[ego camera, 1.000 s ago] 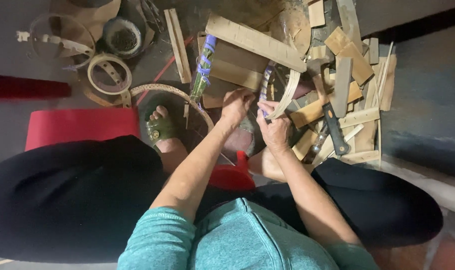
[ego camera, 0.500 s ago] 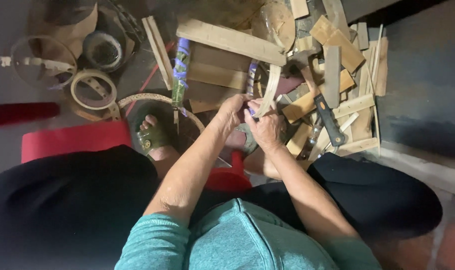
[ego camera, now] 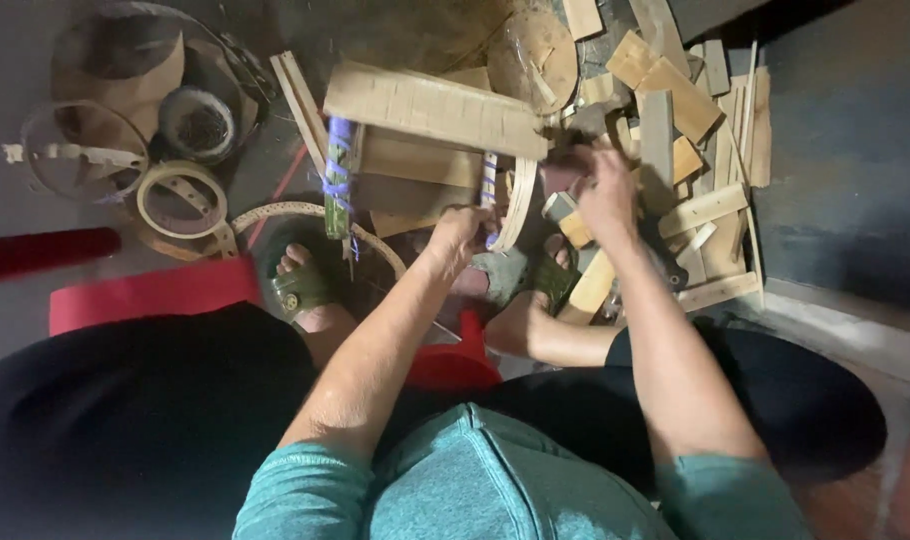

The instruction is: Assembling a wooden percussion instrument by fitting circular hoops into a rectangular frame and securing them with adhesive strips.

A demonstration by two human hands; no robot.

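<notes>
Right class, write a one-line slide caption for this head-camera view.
Seated person's left hand grips a curved bamboo strip while the right hand reaches into scattered wood offcuts.

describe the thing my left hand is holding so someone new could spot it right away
Start at the long flat wooden plank lying across the middle of the wood pile on the floor. Just under its right end, the left hand grips a thin curved strip of pale wood. Unlike the straight, chunky offcuts to its right, it is slender and bent into an arc.
</notes>
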